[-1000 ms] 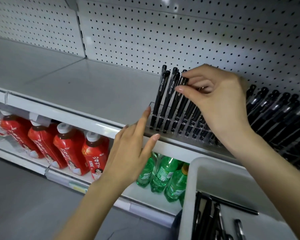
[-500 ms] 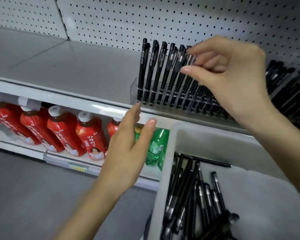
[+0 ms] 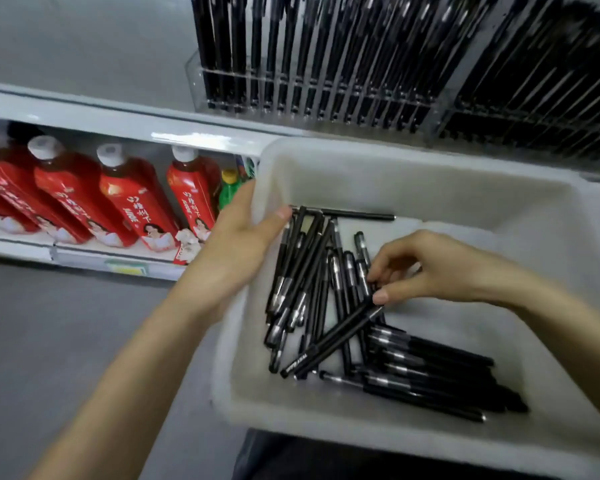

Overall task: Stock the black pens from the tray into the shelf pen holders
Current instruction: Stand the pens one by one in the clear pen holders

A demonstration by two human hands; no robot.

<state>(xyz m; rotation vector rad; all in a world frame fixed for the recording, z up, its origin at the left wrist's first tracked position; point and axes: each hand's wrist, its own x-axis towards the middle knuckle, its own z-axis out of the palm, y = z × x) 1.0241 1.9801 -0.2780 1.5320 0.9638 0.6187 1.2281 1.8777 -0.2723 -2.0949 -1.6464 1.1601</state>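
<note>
While our left hand point(image 3: 238, 247) is gripping the tray point(image 3: 395, 157) wall, our right hand point(image 3: 444, 271) fingers point(image 3: 381, 298) are pinching the top black pen point(image 3: 333, 341) in its pile, so we're aiming to lift it alone, unsnagged.

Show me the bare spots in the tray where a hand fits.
Bare floor along the far wall of the tray, beyond the right hand, and a patch between that hand and the lower pens. Crowded: the left half by the left hand.
</note>
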